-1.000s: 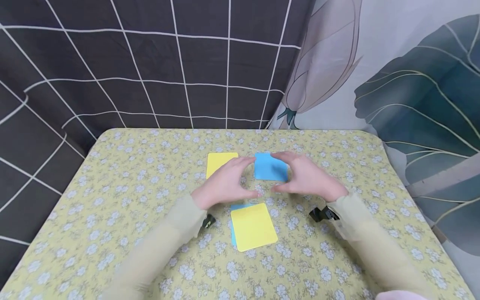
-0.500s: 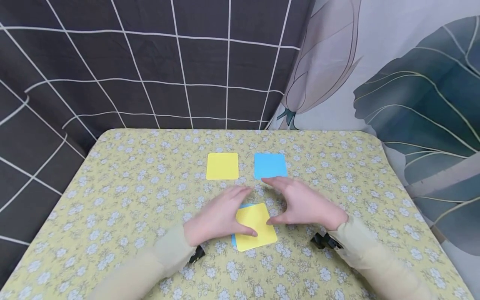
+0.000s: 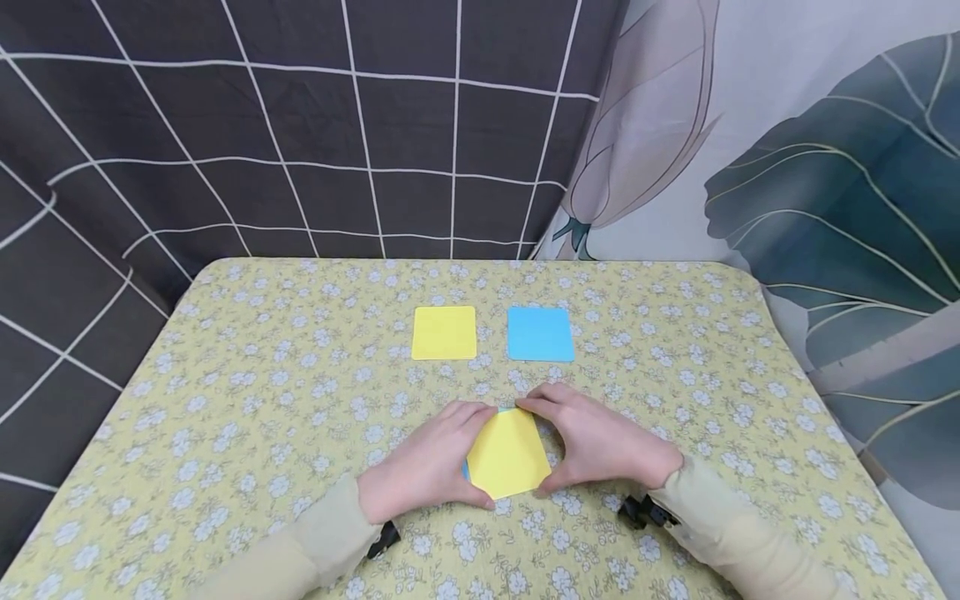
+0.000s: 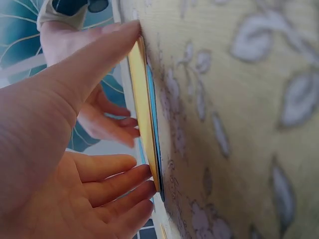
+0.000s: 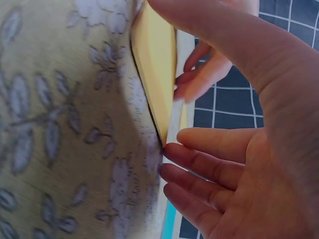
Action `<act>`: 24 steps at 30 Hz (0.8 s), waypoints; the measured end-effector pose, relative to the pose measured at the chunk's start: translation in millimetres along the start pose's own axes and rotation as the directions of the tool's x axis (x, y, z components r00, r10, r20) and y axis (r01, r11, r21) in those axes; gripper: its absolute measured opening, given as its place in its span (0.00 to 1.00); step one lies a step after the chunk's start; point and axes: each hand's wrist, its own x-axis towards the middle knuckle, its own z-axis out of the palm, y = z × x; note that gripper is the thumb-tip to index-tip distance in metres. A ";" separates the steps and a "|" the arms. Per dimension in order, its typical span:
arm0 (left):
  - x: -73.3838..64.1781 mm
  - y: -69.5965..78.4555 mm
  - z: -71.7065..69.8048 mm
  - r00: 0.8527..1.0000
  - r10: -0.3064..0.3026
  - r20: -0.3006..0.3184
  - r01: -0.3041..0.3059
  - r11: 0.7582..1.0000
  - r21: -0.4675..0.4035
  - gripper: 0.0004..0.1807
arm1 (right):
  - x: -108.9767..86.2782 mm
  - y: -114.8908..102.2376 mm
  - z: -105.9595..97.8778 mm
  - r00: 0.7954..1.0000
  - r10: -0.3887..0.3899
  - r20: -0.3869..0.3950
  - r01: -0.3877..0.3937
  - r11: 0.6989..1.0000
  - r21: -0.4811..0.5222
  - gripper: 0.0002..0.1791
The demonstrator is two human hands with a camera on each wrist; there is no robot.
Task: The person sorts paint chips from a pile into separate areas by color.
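Observation:
A square yellow card (image 3: 508,454) lies askew near the front middle of the table, over a blue card that shows as a sliver at its left edge. In the left wrist view, the blue card (image 4: 152,99) forms a thin layer under a thicker yellow layer. My left hand (image 3: 431,462) spans the left side, thumb at the near corner and fingertips at the far corner. Opposite it, my right hand (image 3: 596,437) holds the right side the same way, thumb near and fingers far. Both hands rest low, close to the cloth.
Farther back lie a separate yellow card (image 3: 444,332) and, to its right, a blue card (image 3: 540,333). A yellow flowered cloth (image 3: 247,400) covers the table. Dark gridded fabric (image 3: 300,125) hangs behind, and a leaf-patterned curtain (image 3: 847,208) on the right.
Both hands have drawn back from the far cards toward me and come down around the near yellow card, closing in on its corners. The far cards are now uncovered.

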 end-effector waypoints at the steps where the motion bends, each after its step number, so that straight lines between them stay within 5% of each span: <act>1: -0.5 0.0 0.1 1.000 -0.001 0.001 0.001 1.000 -0.003 0.59 | -0.5 0.4 1.6 1.000 0.002 0.002 -0.002 1.000 0.006 0.59; 24: -2.5 -2.5 -3.8 0.999 -0.032 0.010 0.032 0.999 -0.025 0.61 | -2.9 5.3 6.2 0.998 0.011 -0.062 -0.006 0.997 0.078 0.53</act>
